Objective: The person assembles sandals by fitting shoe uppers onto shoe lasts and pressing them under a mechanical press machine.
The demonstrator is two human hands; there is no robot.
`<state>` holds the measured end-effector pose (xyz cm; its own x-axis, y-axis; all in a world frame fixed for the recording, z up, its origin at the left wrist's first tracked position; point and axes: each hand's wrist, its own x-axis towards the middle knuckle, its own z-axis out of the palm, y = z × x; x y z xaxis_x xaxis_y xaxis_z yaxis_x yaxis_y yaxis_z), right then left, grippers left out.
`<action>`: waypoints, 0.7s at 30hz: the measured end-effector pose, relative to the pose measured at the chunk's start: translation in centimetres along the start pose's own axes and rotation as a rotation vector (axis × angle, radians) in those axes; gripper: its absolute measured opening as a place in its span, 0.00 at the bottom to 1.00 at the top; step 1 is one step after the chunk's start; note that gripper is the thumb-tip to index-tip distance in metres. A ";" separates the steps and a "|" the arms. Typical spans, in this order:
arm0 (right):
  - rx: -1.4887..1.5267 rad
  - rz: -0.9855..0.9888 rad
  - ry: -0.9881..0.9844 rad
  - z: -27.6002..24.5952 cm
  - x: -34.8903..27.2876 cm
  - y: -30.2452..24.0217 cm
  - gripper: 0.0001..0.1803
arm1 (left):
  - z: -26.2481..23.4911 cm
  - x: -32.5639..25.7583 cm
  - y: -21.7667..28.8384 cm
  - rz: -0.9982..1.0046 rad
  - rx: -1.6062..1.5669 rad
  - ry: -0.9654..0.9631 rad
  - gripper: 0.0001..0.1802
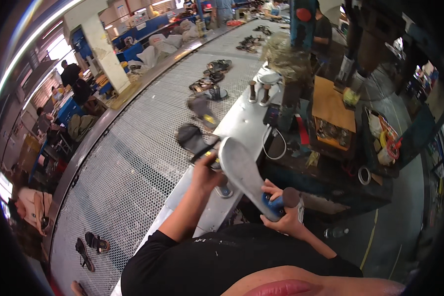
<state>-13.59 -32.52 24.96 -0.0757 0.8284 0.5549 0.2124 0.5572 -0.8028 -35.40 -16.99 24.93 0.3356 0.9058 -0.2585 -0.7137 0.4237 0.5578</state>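
Basically, right hand (289, 222) has fingers wrapped round the narrow, blue-marked end of a grey foot-shaped form (241, 170), right by its brown post (291, 197); probably because that end is the chunkiest thing to hold and leaves the flat sole face uncovered. Left hand (207, 170) is up at the wide end, fingers bent in against a dark sandal (190, 137). Blurred there: can't tell if they're pinching the sandal, the form's rim or both. Landmark = silver ledge (241, 116). Form is aloft over the ledge's right edge, tilted, wide end toward the ledge, post end out past it on the body side; looks like a two-ended hold so it doesn't swing. Mesh belt (133, 148) runs along the ledge's left side, with more sandals (209, 89) in a loose row close to the ledge, likely so they're within arm's reach, plus a pair (97, 242) well left of it. Two brown-topped posts (266, 93) stand upright at the ledge's far part, presumably parked on their bases so the tops are easy to grab. Right of the ledge: white cable (264, 143) looped just beside it, then a brown board (334, 101) lying over a cluttered box, maybe as a cover. Further right, clear bottle (336, 232) on the floor, out from underfoot I'd guess.
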 end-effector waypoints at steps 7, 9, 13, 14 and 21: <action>0.054 0.072 -0.138 -1.0 -2.2 -0.6 0.29 | -1.3 -1.5 -6.7 0.039 0.374 -0.175 0.23; -0.129 0.191 0.046 -1.0 -2.8 0.0 0.29 | 5.1 -6.4 -9.1 0.117 0.700 -0.475 0.27; -0.321 -0.018 0.346 -4.3 -0.6 -0.4 0.30 | 4.6 -6.6 -7.6 0.257 1.386 -0.648 0.45; -0.316 -0.022 0.391 -6.3 0.3 -0.1 0.29 | 4.6 -6.6 -6.5 0.495 1.432 -0.586 0.43; -0.911 0.244 0.612 -17.9 7.5 7.0 0.31 | -8.2 -6.3 -1.6 0.953 1.009 0.175 0.21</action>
<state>4.75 -23.47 27.38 0.5032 0.6026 0.6194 0.8077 -0.0731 -0.5850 -41.39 -23.37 19.24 -0.1554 0.8607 0.4848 0.1489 -0.4648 0.8728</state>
